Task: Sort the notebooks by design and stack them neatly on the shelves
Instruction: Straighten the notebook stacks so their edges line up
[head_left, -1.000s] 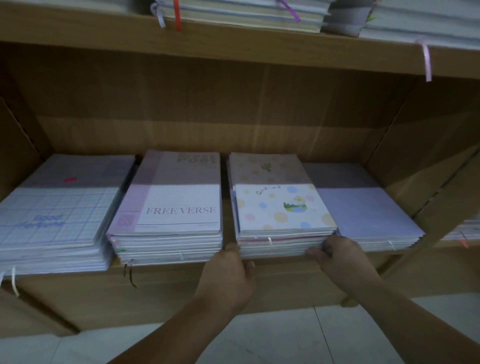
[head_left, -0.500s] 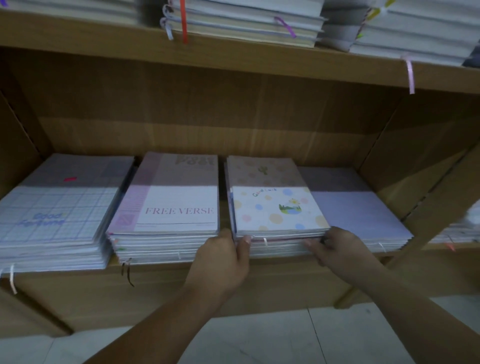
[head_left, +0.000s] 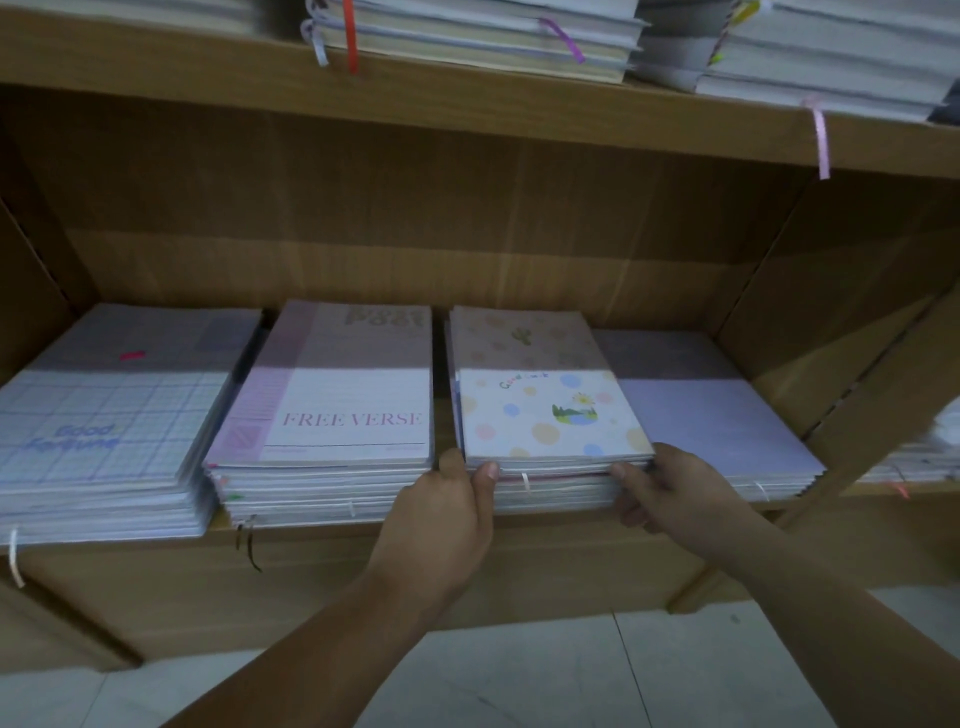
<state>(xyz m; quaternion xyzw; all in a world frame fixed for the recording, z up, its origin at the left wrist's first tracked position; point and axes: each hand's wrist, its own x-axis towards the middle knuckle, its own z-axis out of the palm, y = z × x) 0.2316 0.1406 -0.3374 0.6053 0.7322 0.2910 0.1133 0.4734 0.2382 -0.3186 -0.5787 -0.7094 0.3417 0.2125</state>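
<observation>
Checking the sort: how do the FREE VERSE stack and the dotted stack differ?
The FREE VERSE stack has a pink lettered cover; the dotted stack has pastel dots. The left hand and right hand grip the dotted stack's front corners, not the FREE VERSE stack. Both lie flat.

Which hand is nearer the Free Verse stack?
Left. The left hand grips the front left corner of the polka-dot stack, beside the Free Verse stack; the right hand holds its front right corner.

Blue-grid notebook (head_left: 104, 415), pink-and-white notebook (head_left: 337, 405), pastel-dotted cream notebook (head_left: 550, 410), plain lilac notebook (head_left: 711, 421) — all on a tan wood-grain shelf (head_left: 545, 556)
</observation>
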